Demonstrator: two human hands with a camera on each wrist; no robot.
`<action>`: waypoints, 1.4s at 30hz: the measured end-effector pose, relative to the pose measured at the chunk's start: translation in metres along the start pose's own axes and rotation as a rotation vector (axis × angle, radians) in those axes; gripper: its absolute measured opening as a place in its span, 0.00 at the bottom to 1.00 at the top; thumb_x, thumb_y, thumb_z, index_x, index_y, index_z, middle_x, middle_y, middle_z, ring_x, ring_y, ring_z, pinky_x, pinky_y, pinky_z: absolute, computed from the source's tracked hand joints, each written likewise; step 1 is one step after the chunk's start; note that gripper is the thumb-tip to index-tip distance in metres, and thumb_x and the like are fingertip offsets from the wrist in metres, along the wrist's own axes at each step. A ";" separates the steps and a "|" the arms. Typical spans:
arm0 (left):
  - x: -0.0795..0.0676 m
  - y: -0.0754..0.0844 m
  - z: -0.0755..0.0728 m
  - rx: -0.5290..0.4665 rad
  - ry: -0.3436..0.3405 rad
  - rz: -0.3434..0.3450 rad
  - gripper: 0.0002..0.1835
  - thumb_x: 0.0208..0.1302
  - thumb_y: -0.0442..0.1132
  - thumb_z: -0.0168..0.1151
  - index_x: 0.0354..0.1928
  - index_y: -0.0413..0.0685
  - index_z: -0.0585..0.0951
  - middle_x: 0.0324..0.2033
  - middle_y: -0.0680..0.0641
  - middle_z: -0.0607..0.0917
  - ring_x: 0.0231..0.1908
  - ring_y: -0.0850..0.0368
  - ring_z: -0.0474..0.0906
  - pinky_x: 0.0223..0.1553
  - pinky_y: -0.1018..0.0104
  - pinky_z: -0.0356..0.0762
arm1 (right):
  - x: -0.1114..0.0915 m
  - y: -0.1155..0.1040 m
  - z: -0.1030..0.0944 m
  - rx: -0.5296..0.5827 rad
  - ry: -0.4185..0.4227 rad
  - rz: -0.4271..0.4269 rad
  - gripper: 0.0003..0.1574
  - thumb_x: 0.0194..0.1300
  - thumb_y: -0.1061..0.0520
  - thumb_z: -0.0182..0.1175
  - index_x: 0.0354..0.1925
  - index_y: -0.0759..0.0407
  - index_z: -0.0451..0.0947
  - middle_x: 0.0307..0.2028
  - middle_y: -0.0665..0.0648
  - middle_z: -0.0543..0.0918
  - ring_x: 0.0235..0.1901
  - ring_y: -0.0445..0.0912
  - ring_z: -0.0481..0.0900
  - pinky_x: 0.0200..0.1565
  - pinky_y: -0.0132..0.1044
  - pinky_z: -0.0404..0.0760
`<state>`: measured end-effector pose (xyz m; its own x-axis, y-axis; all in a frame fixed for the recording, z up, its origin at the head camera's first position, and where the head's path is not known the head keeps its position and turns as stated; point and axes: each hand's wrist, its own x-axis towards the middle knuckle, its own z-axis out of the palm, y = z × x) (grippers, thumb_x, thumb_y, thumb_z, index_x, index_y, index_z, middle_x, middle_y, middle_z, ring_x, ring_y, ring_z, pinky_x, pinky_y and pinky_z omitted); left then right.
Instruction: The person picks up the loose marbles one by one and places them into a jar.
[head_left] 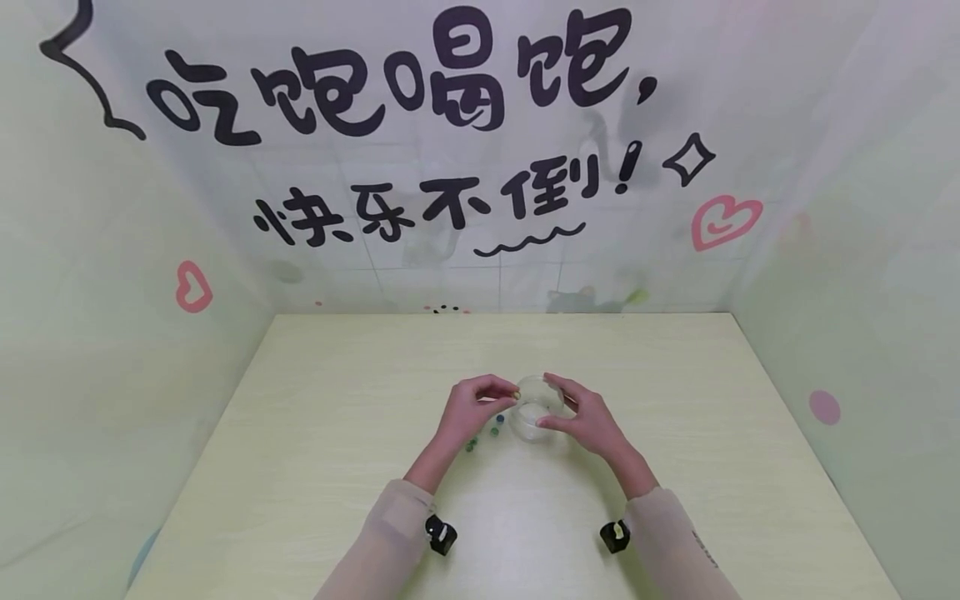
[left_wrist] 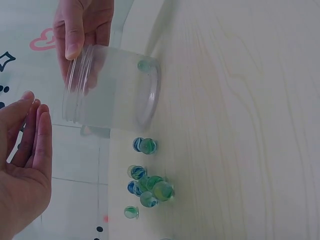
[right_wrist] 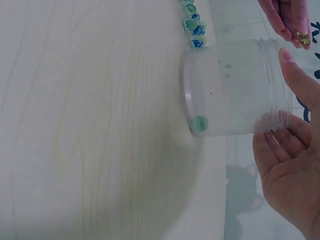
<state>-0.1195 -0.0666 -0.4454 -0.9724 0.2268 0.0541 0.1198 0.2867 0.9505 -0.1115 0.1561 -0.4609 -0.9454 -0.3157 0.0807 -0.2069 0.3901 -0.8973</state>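
1. Jar (head_left: 534, 427), clock centre, upright on surface (head_left: 360, 375); one marble (right_wrist: 199, 123) inside.
2. Right hand (head_left: 588, 417), 3 o'clock, grips jar.
3. Left hand (head_left: 472, 404), 9 o'clock, pinches gold piece (right_wrist: 303, 39).
4. Loose marbles (left_wrist: 162, 191), 8 o'clock.
5. Lettered sheet (head_left: 450, 279), 12 o'clock.

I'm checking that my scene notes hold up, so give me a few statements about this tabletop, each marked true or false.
1. The right hand holds the clear jar near its rim. True.
2. The jar's mouth is covered. False: it is open.
3. A green marble sits inside the jar, near its base. True.
4. Several loose marbles lie on the table to the person's right of the jar. False: they lie to its left.
5. The left hand is empty. False: its fingertips pinch a small gold-patterned object.
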 end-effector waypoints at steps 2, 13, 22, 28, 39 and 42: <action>0.000 0.000 0.001 0.002 -0.004 0.002 0.08 0.61 0.34 0.70 0.42 0.45 0.87 0.41 0.43 0.90 0.42 0.50 0.87 0.44 0.70 0.86 | -0.002 -0.009 -0.001 0.000 -0.006 0.002 0.44 0.57 0.67 0.70 0.68 0.73 0.64 0.67 0.73 0.70 0.69 0.66 0.66 0.68 0.57 0.69; 0.001 0.001 0.005 0.010 -0.012 0.013 0.08 0.61 0.33 0.70 0.42 0.44 0.87 0.41 0.43 0.90 0.43 0.50 0.87 0.44 0.70 0.86 | -0.001 0.001 -0.001 -0.006 -0.006 -0.005 0.45 0.58 0.64 0.71 0.69 0.70 0.64 0.67 0.72 0.70 0.69 0.65 0.66 0.68 0.56 0.69; 0.002 0.002 0.006 0.013 -0.021 0.018 0.08 0.61 0.33 0.69 0.42 0.44 0.87 0.41 0.43 0.90 0.43 0.49 0.87 0.45 0.70 0.85 | 0.001 0.009 -0.002 -0.006 -0.006 -0.007 0.46 0.57 0.59 0.73 0.70 0.66 0.66 0.68 0.68 0.72 0.70 0.63 0.67 0.67 0.53 0.70; 0.003 0.002 0.008 0.010 -0.023 0.028 0.08 0.61 0.33 0.69 0.43 0.43 0.87 0.41 0.42 0.90 0.43 0.49 0.87 0.44 0.70 0.85 | 0.001 0.008 -0.002 -0.008 -0.009 0.015 0.46 0.57 0.60 0.73 0.70 0.65 0.65 0.69 0.66 0.71 0.70 0.61 0.67 0.68 0.52 0.70; 0.004 0.002 0.009 0.003 -0.028 0.039 0.08 0.62 0.33 0.69 0.43 0.44 0.87 0.42 0.42 0.90 0.44 0.49 0.87 0.46 0.70 0.85 | 0.002 0.010 -0.001 -0.019 -0.002 0.017 0.45 0.57 0.61 0.73 0.70 0.67 0.65 0.68 0.68 0.71 0.70 0.62 0.67 0.68 0.53 0.70; 0.006 0.003 0.009 0.000 -0.028 0.051 0.08 0.62 0.34 0.69 0.43 0.44 0.87 0.41 0.42 0.90 0.43 0.49 0.87 0.46 0.69 0.85 | 0.003 0.010 -0.001 -0.031 -0.002 0.002 0.45 0.58 0.60 0.72 0.70 0.68 0.65 0.68 0.68 0.71 0.70 0.63 0.67 0.67 0.54 0.71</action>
<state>-0.1232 -0.0557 -0.4455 -0.9592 0.2669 0.0935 0.1686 0.2743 0.9467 -0.1164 0.1599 -0.4687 -0.9452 -0.3170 0.0781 -0.2130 0.4175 -0.8833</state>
